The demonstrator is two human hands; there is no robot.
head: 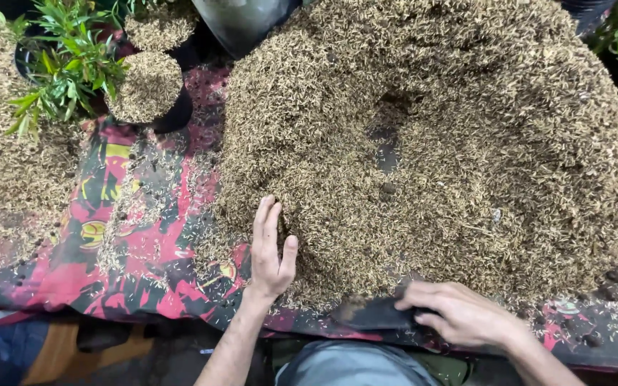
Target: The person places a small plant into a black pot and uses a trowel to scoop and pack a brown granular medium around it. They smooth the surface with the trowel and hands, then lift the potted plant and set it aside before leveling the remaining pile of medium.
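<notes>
- Left hand (270, 250) lies flat, palm down, fingers straight and close together, pressed on the near-left edge of the husk pile (452, 143). It grips nothing; fingertips point up and away from the person, into the pile.
- Right hand (459, 313) is at the near edge of the pile, fingers curled around the rim of a small black pot (370, 313), so it is closed on the pot.
- The pot lies on its side, mouth toward the left hand, long axis running roughly left-right along the near edge of the cloth (144, 257).
- The pot sits between the two hands, touching the right, just apart from the left wrist. The right hand is the nearer one.
- The pile rises directly beyond the pot's mouth, and the husk at its near edge touches or nearly touches the pot's rim.
- The pile is a big, tan, dry, loose mound covering most of the cloth, with a dark dip (388, 139) near the middle.
- Far left: a filled pot (150, 89) heaped with husk, a second one (159, 25) behind it, and a green leafy plant (66, 64) beside them.
- Scattered husk (16, 164) covers the red and black patterned cloth at the left.
</notes>
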